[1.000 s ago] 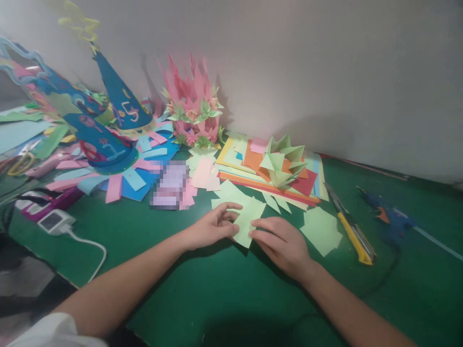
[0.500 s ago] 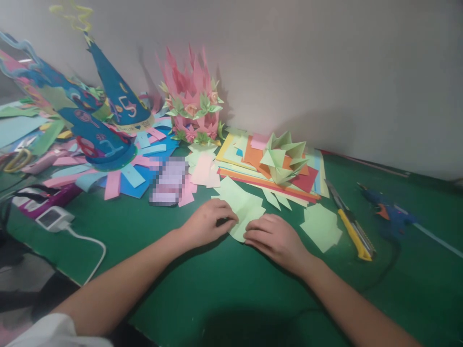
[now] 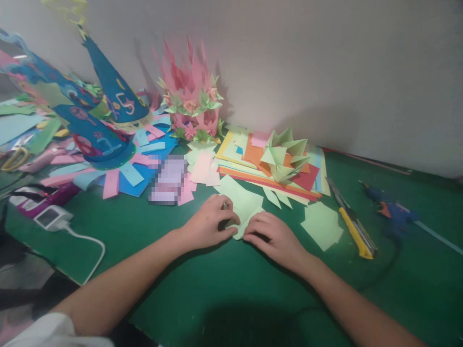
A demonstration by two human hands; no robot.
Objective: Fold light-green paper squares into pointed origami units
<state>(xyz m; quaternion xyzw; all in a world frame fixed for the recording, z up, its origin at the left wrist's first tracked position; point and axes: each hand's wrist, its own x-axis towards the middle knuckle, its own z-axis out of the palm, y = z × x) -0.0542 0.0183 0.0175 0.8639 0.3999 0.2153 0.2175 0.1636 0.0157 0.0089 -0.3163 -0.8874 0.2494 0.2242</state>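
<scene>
Both of my hands rest on a light green paper piece (image 3: 243, 208) lying on the green table (image 3: 231, 289). My left hand (image 3: 208, 222) is curled, its fingers pinching the paper's left edge. My right hand (image 3: 275, 237) presses down on the paper's lower right corner with bent fingers. Another light green sheet (image 3: 241, 195) lies just behind it, partly under the folded piece.
A stack of coloured paper (image 3: 249, 164) with a green folded star (image 3: 285, 155) sits behind. A loose green sheet (image 3: 321, 225), yellow utility knife (image 3: 352, 226) and blue glue gun (image 3: 388, 211) lie right. Blue paper cones (image 3: 104, 115), a pink paper flower (image 3: 191, 99) and a white charger (image 3: 50, 217) are left.
My hands have drawn closer together on the green paper and folded it smaller; the left fingers curled from spread to pinching. The view shifted slightly.
</scene>
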